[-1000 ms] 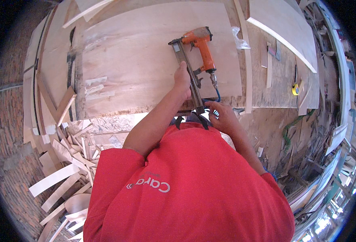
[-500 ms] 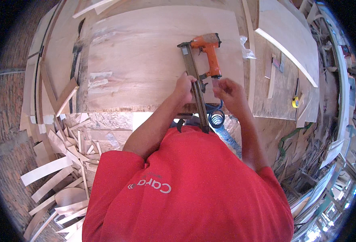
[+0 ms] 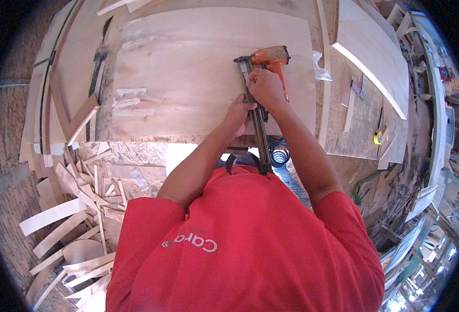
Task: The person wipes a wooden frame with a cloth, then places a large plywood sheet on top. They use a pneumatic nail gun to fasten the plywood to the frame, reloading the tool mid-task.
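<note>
Held at centre, over a plywood sheet (image 3: 188, 62): pneumatic nailer (image 3: 271, 53), orange body at the far end, long dark magazine (image 3: 261, 138) running back toward the near side, its tail at the front of the red shirt (image 3: 250, 223). Cannot tell whether resting on the sheet.

Left hand (image 3: 238, 116): grasping the magazine around mid-length, from the left, thumb laid across. Right hand (image 3: 265, 87): curled, fingertips bunched at the far half of the magazine, partly covering the orange handle; cannot tell whether pinching anything.

Right of the magazine, beyond the sheet's near edge: blue coiled air hose (image 3: 284, 169). By the sheet's right edge: crumpled clear plastic (image 3: 321, 68), just beside a long wooden strip (image 3: 324, 99). Farther right: yellow tape measure (image 3: 378, 137). Near left, below the worktop: heap of wood offcuts (image 3: 86, 249).
</note>
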A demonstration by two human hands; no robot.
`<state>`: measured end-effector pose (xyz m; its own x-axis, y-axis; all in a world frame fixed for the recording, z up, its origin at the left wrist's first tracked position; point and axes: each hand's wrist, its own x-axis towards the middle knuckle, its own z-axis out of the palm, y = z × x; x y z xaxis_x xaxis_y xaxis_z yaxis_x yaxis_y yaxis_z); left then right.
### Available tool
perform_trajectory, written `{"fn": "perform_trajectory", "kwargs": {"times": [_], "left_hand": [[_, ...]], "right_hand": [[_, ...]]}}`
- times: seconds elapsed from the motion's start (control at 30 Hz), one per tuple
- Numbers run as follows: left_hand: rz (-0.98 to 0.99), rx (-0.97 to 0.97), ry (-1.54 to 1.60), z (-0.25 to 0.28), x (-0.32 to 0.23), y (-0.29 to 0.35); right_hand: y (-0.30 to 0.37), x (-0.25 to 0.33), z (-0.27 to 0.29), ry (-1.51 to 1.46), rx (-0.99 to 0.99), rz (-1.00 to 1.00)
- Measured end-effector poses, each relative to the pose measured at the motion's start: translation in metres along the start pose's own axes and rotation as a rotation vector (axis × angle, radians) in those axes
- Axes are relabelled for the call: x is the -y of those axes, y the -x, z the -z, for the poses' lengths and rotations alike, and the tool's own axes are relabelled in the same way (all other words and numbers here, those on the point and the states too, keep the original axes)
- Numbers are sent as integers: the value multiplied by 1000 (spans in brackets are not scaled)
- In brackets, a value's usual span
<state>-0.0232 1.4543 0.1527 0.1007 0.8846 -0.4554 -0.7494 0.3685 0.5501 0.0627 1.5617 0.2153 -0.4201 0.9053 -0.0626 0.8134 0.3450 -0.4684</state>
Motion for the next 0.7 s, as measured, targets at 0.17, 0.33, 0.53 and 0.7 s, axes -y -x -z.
{"fn": "perform_trajectory", "kwargs": {"times": [0.17,0.33,0.53,0.7], "left_hand": [[-8,-12,10,-2,1,-2],[8,-51,-54,-12,-7,5],[11,-62,-81,-19,-13,12],[-22,-69,-138,-12,-6,6]], "right_hand": [[-6,1,-5,46,8,17],[3,11,5,197,93,-9],[21,19,27,387,227,164],[16,23,28,385,231,179]]}}
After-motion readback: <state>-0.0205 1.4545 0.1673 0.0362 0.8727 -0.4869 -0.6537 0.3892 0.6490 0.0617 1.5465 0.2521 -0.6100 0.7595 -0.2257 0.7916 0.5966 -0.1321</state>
